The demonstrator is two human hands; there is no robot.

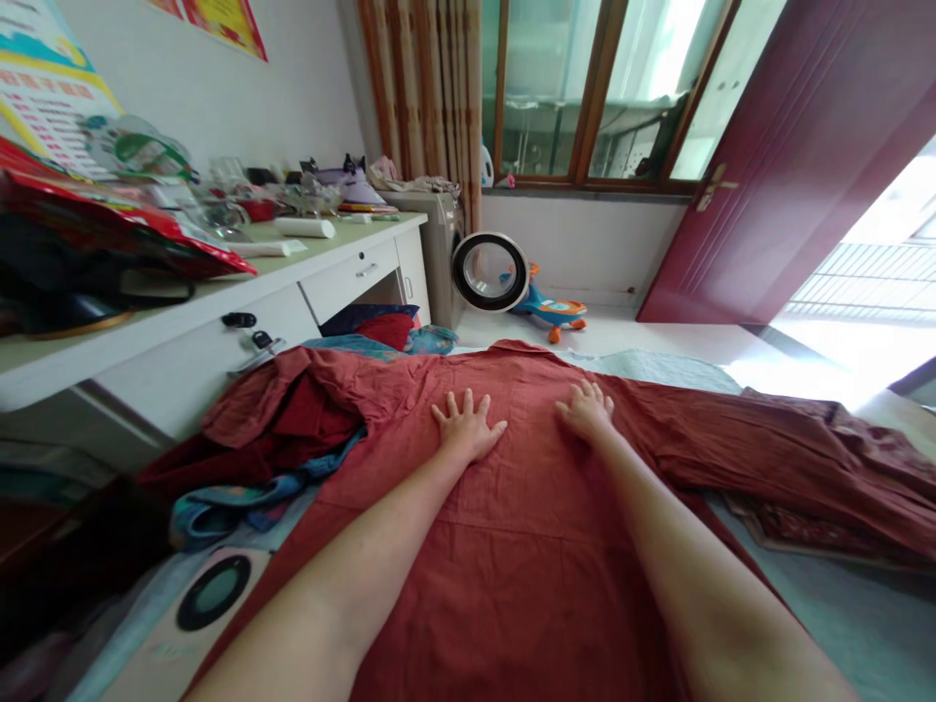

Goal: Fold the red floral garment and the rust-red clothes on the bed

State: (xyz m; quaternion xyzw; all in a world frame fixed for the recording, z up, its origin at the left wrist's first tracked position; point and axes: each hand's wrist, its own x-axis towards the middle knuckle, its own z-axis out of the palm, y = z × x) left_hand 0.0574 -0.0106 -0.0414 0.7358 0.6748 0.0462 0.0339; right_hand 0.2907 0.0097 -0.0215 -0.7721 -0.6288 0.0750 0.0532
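A rust-red garment [526, 546] lies spread flat in front of me, one sleeve [790, 448] stretched out to the right. My left hand [466, 425] rests palm down on the cloth near its upper middle, fingers spread. My right hand [585, 409] presses flat on the same cloth a little to the right, close to the collar end. Neither hand grips anything. More red cloth [285, 409] is bunched at the left over a blue patterned fabric [241, 497].
A white desk [219, 302] with drawers and piled clutter runs along the left. A washing machine [448, 255] with its round door open stands at the back, a toy ride-on [550, 310] beside it. A dark red door [797, 166] stands open at right.
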